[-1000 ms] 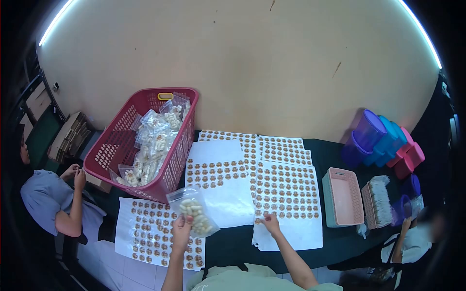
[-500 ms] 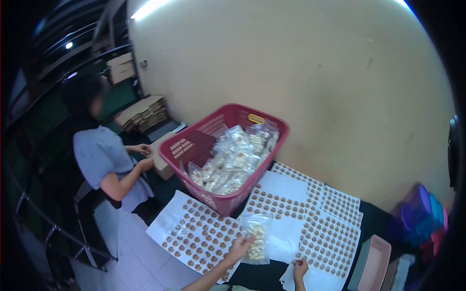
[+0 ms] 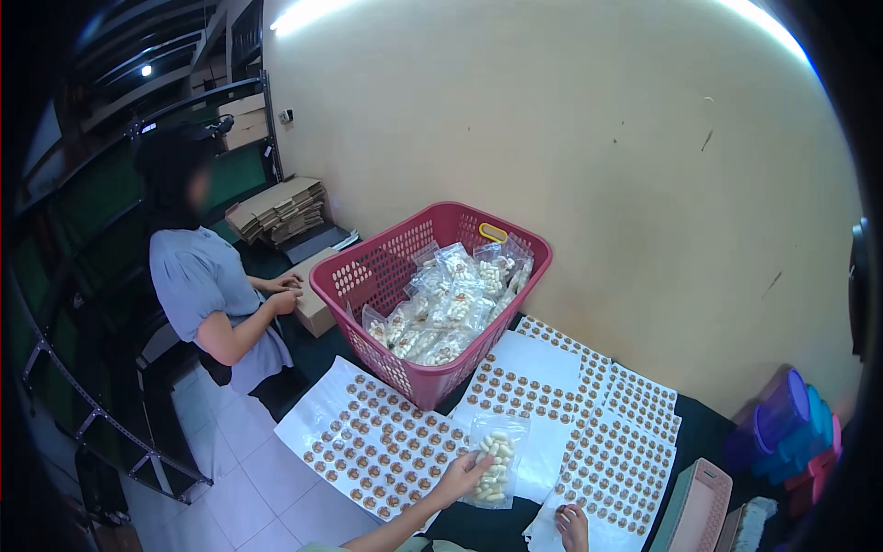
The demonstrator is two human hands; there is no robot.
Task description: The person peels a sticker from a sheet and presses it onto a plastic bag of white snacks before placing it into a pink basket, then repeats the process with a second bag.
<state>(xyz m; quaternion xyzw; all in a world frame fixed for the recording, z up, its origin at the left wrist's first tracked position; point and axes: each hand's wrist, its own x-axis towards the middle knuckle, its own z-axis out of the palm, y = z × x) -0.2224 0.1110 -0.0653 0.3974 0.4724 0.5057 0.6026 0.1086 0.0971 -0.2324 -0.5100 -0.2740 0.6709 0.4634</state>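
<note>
Near the front of the table, my left hand (image 3: pixel 463 478) is closed on the left edge of a clear bag (image 3: pixel 497 460) filled with pale, capsule-like pieces. To its right, my right hand (image 3: pixel 571 526) has its fingers bent together at the lower edge of a sticker sheet (image 3: pixel 618 469); whatever is between the fingertips is too small to make out. Another sheet of round brown stickers (image 3: pixel 372 442) lies left of the bag. Behind the bag is a partly used sheet (image 3: pixel 529 354) with a bare white area.
A red basket (image 3: pixel 432 373) of filled bags stands behind the sheets. At the left, a co-worker (image 3: pixel 207 285) has both hands near a cardboard box (image 3: pixel 315 313). Folded cardboard (image 3: pixel 280 207) lies behind. Pink trays (image 3: pixel 706 506) and purple containers (image 3: pixel 782 405) are at the right.
The bag and my left hand have shifted slightly right in view. My right hand has turned, with its fingers now at the sheet's lower edge. The whole view has shifted a little.
</note>
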